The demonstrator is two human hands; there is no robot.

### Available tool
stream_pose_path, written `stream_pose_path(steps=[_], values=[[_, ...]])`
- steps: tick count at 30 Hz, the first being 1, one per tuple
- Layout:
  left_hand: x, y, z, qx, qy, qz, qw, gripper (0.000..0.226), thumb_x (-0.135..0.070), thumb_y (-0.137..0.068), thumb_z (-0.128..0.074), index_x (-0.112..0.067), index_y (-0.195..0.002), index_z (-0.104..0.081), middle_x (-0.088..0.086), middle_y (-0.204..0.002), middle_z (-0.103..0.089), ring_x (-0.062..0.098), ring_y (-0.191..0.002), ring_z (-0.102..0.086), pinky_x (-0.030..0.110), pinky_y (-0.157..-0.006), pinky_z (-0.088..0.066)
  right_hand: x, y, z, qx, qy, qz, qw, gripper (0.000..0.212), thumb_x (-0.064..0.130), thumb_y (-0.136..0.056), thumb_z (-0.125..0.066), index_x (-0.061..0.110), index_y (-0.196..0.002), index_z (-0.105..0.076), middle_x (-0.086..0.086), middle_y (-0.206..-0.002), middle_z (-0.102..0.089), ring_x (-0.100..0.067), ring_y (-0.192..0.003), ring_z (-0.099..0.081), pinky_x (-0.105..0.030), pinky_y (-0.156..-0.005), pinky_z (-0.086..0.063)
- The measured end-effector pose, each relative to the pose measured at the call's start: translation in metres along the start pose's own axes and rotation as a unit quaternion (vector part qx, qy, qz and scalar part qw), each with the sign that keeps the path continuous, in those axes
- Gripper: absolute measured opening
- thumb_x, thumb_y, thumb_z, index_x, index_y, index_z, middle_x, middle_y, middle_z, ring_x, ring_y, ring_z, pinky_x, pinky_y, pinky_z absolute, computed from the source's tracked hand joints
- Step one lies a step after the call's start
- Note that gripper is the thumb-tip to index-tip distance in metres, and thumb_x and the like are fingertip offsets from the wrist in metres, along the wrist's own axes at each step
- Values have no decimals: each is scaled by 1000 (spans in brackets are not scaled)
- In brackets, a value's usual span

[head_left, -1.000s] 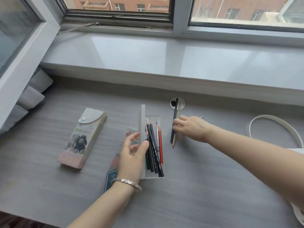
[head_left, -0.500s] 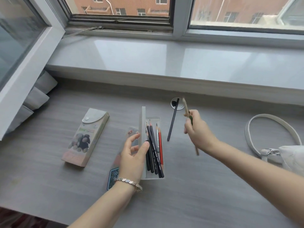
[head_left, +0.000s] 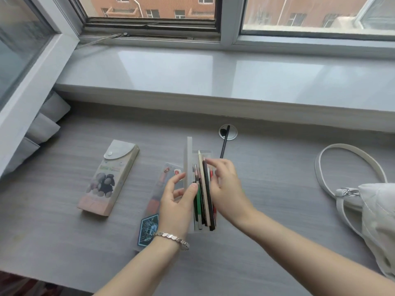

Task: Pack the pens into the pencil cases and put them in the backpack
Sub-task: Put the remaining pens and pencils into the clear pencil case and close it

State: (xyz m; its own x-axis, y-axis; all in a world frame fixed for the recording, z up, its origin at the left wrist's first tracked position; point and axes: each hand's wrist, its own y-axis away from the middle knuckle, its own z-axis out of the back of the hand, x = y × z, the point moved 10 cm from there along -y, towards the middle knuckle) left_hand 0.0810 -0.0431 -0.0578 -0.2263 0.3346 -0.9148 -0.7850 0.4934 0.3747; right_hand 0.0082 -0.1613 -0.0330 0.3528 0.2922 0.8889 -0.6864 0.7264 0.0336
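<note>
A translucent pencil case (head_left: 189, 154) lies open in the middle of the grey desk, with several pencils inside. My left hand (head_left: 175, 201) grips its upright lid, thumb against the edge. My right hand (head_left: 226, 189) is over the case, its fingers on a beige pencil (head_left: 202, 174) that lies among the others. One black pen (head_left: 224, 144) stays on the desk just behind the case. A second pencil case (head_left: 111, 178), closed with a snap flap and printed with dark animals, lies to the left. The white backpack (head_left: 376, 210) sits at the right edge.
The backpack's white strap (head_left: 320, 167) loops over the desk on the right. A round cable grommet (head_left: 232, 133) sits under the black pen's far end. A wide grey window sill (head_left: 213, 77) runs behind the desk. Folded grey cloth (head_left: 47, 124) hangs at the left.
My right hand picked the beige pencil up from beside the black pen, carried it left and brought it down into the open case. My left hand stayed on the case.
</note>
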Motion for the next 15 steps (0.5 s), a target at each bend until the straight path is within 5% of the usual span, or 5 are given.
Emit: stream_pose_path(steps=[3, 7, 12, 15], values=[[3, -7, 6, -11, 6, 7, 1000, 26, -19, -82, -63, -39, -96, -55, 21, -104, -64, 26, -98, -60, 28, -83, -45, -12, -32, 13, 25, 175, 78, 981, 43, -16, -79, -39, 3, -111, -61, -16, -117, -55, -27, -113, -47, -23, -95, -33], [2, -12, 10, -21, 16, 8, 1000, 25, -17, -82, -63, -39, -92, -55, 21, -101, -64, 25, -95, -61, 24, -74, -45, -66, -51, -21, 232, 484, 114, 836, 48, -7, -81, -45, 11, -125, -44, -8, -139, -37, -24, -125, -34, -34, -94, -35], [3, -13, 17, -24, 9, 15, 1000, 25, -21, -81, -64, -40, -94, -56, 17, -99, -66, 24, -95, -63, 33, -83, -48, -46, -40, -35, 256, 601, 330, 681, 12, 14, -66, -65, 17, -77, -62, 1, -82, -63, -17, -78, -58, -25, -61, -43], [4, -12, 22, -29, -6, 12, 999, 26, -21, -81, -63, -39, -98, -56, 16, -98, -66, 22, -93, -63, 33, -83, -48, -50, -21, -30, 288, 619, 398, 613, 15, 15, -57, -71, 23, -59, -58, 8, -60, -57, -12, -59, -56, -19, -51, -41]])
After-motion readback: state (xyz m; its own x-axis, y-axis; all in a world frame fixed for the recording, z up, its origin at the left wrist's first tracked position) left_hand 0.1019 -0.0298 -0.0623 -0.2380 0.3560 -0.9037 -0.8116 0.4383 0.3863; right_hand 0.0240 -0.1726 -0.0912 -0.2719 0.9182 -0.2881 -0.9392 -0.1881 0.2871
